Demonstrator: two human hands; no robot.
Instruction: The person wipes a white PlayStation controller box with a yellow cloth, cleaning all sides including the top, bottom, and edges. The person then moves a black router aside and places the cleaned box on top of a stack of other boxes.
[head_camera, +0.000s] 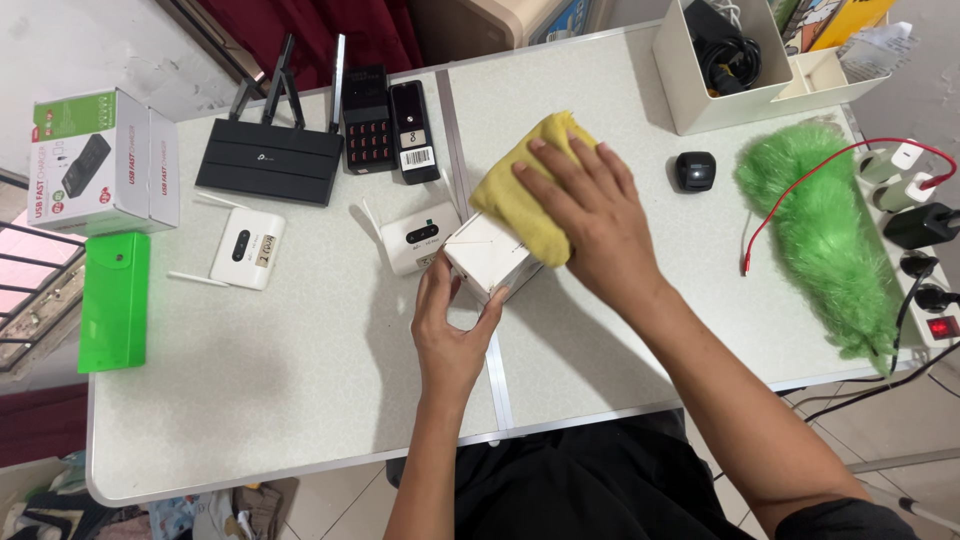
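My left hand (452, 325) grips a small white box-shaped device (487, 258) from below, thumb and fingers on its two sides, near the middle of the pale table (300, 390). My right hand (590, 205) lies flat on a yellow cloth (528, 175) and presses it against the top and far side of that white device. A white pocket router (418, 238) lies just left of the device, touching or nearly touching it.
At the back left lie a black router with antennas (270, 155), a black keypad device (367, 122) and a black phone (414, 132). Further left are a white router (247, 247), a green case (114, 300) and a white box (95, 162). Right: green duster (822, 225), red cable (790, 195), power strip (920, 240), cream organiser (705, 105), small black device (694, 170).
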